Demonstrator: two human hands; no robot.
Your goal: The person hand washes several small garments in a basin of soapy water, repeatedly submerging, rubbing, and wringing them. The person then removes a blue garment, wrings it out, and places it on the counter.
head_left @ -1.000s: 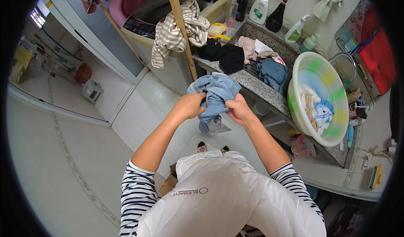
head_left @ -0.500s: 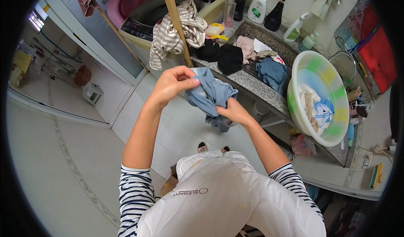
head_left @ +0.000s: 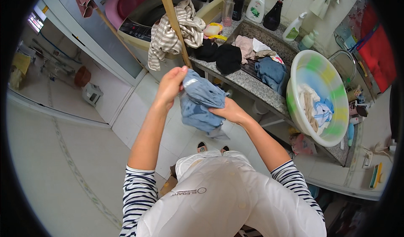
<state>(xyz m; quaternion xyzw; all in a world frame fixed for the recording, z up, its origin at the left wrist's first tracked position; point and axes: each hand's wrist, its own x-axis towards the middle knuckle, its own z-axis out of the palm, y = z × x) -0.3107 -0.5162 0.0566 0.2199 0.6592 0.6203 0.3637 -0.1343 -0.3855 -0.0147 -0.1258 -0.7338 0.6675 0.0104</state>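
A blue garment point(head_left: 202, 96) hangs bunched between my two hands, above the floor and in front of the stone sink counter. My left hand point(head_left: 171, 86) pinches its upper left edge, beside a pale shiny patch. On the other side my right hand point(head_left: 228, 110) grips the cloth, its fingers partly hidden by the folds. The garment's lower end dangles loose over the tiles. Nearest to it on the counter edge lie black clothes point(head_left: 228, 59), with a pink cloth point(head_left: 244, 46) and another blue garment point(head_left: 270, 73) beside them.
A green-and-white basin point(head_left: 298, 115) with several clothes inside tilts on the counter at right. Pump and spray bottles point(head_left: 256, 7) line the sink's back. A wooden pole point(head_left: 173, 16) stands before the washing machine point(head_left: 135, 28), where a striped garment point(head_left: 162, 41) is draped.
Both hands still hold the blue garment. My left hand has shifted slightly left and turned; the right moved a little left. The cloth has swung round and hangs lower and wider.
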